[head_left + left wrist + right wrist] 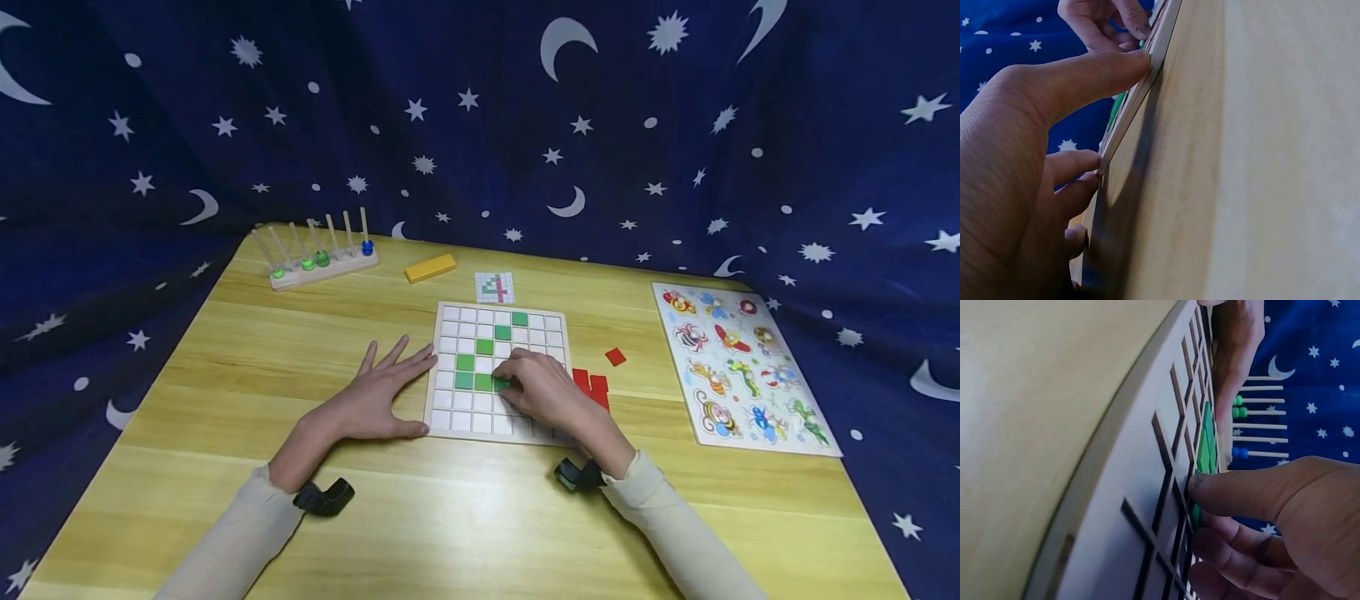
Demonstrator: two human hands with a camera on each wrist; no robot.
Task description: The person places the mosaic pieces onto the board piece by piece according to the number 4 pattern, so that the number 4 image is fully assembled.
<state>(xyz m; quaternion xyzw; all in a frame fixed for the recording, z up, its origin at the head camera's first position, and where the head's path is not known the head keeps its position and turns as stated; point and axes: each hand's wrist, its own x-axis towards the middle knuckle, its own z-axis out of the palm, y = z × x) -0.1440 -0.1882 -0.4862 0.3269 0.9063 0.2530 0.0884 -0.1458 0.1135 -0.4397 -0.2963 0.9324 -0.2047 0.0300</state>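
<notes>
A white grid board lies on the table with several green square tiles in its cells, some along a diagonal and some in a row. My left hand is spread at the board's left edge, its thumb and fingertips touching the rim. Over the lower middle cells, my right hand pinches a green tile between thumb and fingers, at the end of the green row. Part of that tile is hidden by the fingers. Behind the board lies a small pattern card showing a green and red 4.
Red tiles lie at the board's right edge, with a single red tile farther right. A puzzle board with insect pictures is at the right. Toward the back left stand a peg rack with beads and a yellow block.
</notes>
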